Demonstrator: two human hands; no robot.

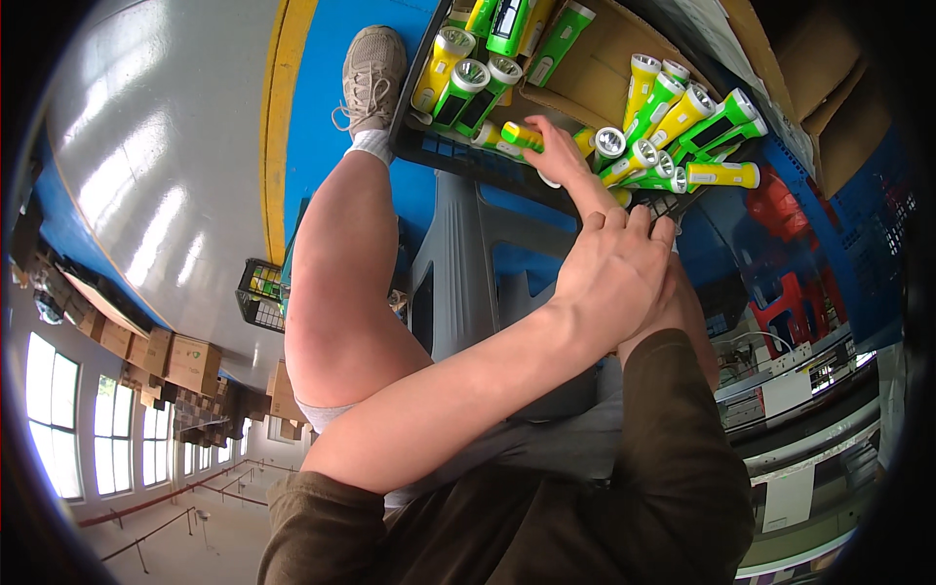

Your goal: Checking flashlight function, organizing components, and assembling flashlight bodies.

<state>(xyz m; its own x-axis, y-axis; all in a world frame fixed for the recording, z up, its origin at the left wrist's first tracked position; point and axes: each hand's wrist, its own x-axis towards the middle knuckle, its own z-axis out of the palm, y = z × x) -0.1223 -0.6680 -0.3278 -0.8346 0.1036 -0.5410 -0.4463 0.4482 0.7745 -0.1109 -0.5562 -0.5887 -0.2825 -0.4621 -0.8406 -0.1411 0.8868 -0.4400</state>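
My right hand (561, 156) is closed round one end of a green-and-yellow torch (514, 134) in the crate (417, 148), its length pointing leftward, my left hand (614, 268) farther back, draped over my right forearm (595, 198).

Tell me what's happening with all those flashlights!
A person's right hand has its fingers around a green-and-yellow flashlight at a black crate. The left hand lies across the person's own right forearm. More yellow and green flashlights are bunched in the crate to the left and right, with brown cardboard behind them.
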